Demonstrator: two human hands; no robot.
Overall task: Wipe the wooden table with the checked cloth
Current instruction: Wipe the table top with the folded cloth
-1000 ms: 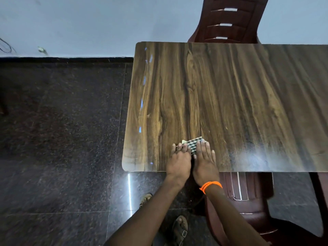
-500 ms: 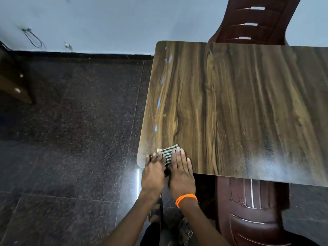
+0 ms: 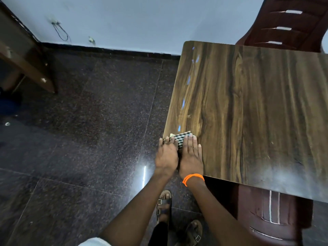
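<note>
Dark speckled floor tiles fill the left and lower part of the view, meeting a pale wall along a black skirting band. On the right stands the wooden table, its grained top glossy, with small blue reflections in a line near its left edge. One maroon plastic chair stands at the far side of the table, and a second maroon chair is tucked under the near edge. At the upper left, part of some brown wooden furniture is in view; what it is cannot be determined. The checked cloth, folded small, lies on the table at its near left corner, right against the left edge. The left hand rests at that corner with fingertips on the left part of the cloth, its fingers bent slightly; whether they curl around the cloth edge cannot be told. The right hand lies flat, fingers straight and together, pressing the right part of the cloth and the table surface beside it. Both hands are side by side and touching. An orange beaded bracelet circles the right wrist. Below, two feet in dark strapped sandals stand on the tiles.
</note>
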